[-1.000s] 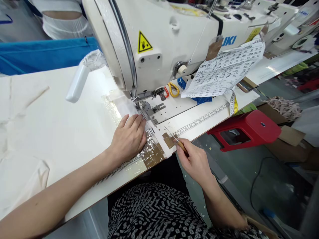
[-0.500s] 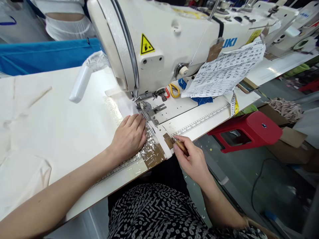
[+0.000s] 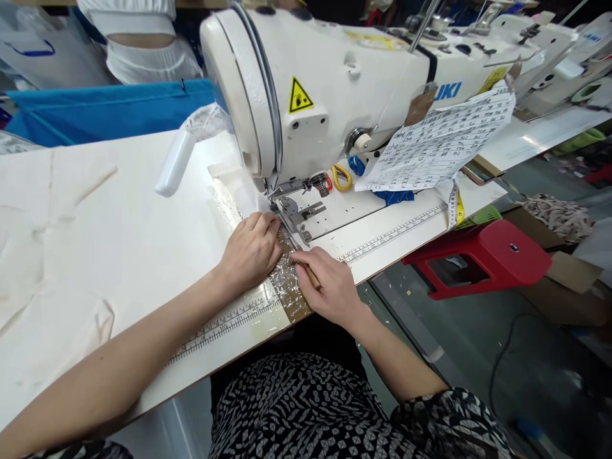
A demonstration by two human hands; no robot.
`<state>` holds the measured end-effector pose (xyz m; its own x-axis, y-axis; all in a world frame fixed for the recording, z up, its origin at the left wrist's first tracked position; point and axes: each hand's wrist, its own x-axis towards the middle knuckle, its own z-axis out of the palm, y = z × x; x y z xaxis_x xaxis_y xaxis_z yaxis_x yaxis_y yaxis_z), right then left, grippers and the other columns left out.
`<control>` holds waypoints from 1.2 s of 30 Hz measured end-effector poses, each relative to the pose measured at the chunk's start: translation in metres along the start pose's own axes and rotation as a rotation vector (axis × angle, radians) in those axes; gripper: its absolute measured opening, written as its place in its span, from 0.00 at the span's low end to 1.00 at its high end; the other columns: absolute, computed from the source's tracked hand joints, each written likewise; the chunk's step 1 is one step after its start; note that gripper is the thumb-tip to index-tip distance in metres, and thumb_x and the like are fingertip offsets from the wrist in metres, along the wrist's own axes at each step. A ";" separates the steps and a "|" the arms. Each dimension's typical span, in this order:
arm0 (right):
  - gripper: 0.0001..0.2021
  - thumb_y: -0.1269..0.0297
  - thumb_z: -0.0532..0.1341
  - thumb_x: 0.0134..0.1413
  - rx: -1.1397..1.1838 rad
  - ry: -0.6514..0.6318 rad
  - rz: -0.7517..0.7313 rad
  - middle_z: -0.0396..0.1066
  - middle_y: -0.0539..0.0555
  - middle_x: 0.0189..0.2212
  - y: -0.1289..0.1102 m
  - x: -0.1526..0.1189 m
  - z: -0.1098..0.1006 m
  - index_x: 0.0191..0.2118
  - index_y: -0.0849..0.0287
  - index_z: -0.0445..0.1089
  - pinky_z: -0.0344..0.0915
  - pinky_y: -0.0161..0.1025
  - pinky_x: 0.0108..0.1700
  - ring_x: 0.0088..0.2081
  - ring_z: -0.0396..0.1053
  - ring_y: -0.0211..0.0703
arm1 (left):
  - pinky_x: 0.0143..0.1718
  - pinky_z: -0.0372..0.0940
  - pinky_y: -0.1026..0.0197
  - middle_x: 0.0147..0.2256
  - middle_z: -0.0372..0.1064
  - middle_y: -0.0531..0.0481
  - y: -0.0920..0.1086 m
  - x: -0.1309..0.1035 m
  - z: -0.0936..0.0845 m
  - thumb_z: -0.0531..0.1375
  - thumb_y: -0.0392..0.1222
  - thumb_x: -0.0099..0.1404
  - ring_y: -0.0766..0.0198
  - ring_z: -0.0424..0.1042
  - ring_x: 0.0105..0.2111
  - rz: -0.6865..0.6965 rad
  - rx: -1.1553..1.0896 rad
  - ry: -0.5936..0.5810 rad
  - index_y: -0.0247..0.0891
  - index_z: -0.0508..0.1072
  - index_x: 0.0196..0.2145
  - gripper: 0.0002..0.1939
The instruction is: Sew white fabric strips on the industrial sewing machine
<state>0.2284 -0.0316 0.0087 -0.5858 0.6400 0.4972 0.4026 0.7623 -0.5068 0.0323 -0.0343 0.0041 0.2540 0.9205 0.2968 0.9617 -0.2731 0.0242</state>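
Observation:
My left hand [image 3: 251,250] lies flat on white fabric [image 3: 119,223], its fingertips just left of the presser foot [image 3: 291,213] of a white sewing machine [image 3: 335,83]. My right hand [image 3: 329,285] grips a wooden-handled pointed tool [image 3: 312,276], its tip aimed toward the foot. That hand rests on the crinkled tape patch [image 3: 289,290] at the table edge, beside my left hand.
A printed paper sheet [image 3: 440,143] hangs from the machine arm over yellow, red and blue items [image 3: 342,175]. A ruler strip [image 3: 396,229] runs along the table edge. A red stool [image 3: 482,255] stands to the right. Another person in white [image 3: 143,44] stands behind blue cloth [image 3: 105,108].
My right hand has moved left with the tool, from the table edge by the ruler onto the tape patch next to my left hand. My left hand has stayed pressed on the fabric.

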 end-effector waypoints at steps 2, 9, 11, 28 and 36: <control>0.14 0.67 0.50 0.68 -0.125 -0.021 -0.036 0.75 0.55 0.32 0.001 0.007 0.008 0.45 0.63 0.73 0.64 0.35 0.30 0.31 0.72 0.39 | 0.47 0.68 0.48 0.51 0.68 0.33 -0.003 -0.001 0.000 0.46 0.38 0.71 0.48 0.67 0.48 0.016 -0.021 0.003 0.22 0.69 0.55 0.22; 0.15 0.68 0.49 0.69 -0.322 -0.060 -0.080 0.75 0.55 0.34 0.003 0.017 0.018 0.47 0.64 0.73 0.59 0.35 0.26 0.31 0.72 0.39 | 0.48 0.68 0.48 0.51 0.70 0.33 -0.005 -0.003 -0.001 0.48 0.36 0.69 0.48 0.67 0.49 0.030 -0.045 0.004 0.21 0.70 0.55 0.22; 0.15 0.68 0.49 0.69 -0.338 -0.068 -0.081 0.75 0.56 0.35 0.004 0.017 0.019 0.47 0.63 0.73 0.58 0.35 0.26 0.31 0.72 0.39 | 0.49 0.68 0.48 0.51 0.69 0.33 -0.005 -0.002 -0.002 0.48 0.36 0.69 0.48 0.67 0.50 0.025 -0.048 0.001 0.21 0.70 0.55 0.22; 0.16 0.73 0.53 0.63 -0.595 -0.161 0.024 0.77 0.60 0.35 -0.007 0.021 0.027 0.53 0.62 0.71 0.56 0.37 0.22 0.26 0.71 0.42 | 0.51 0.66 0.45 0.53 0.69 0.34 -0.012 0.000 0.000 0.47 0.38 0.70 0.48 0.67 0.51 -0.045 -0.097 -0.007 0.26 0.70 0.55 0.22; 0.16 0.67 0.50 0.70 -0.336 -0.024 -0.116 0.81 0.59 0.41 -0.009 -0.007 0.009 0.54 0.64 0.70 0.66 0.36 0.28 0.31 0.77 0.43 | 0.52 0.66 0.50 0.52 0.70 0.38 -0.017 0.011 -0.011 0.50 0.33 0.68 0.53 0.68 0.51 -0.178 -0.119 -0.067 0.29 0.73 0.49 0.17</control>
<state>0.2227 -0.0443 0.0032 -0.6558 0.5477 0.5196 0.5389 0.8216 -0.1858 0.0181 -0.0228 0.0177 0.0913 0.9726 0.2139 0.9739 -0.1321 0.1846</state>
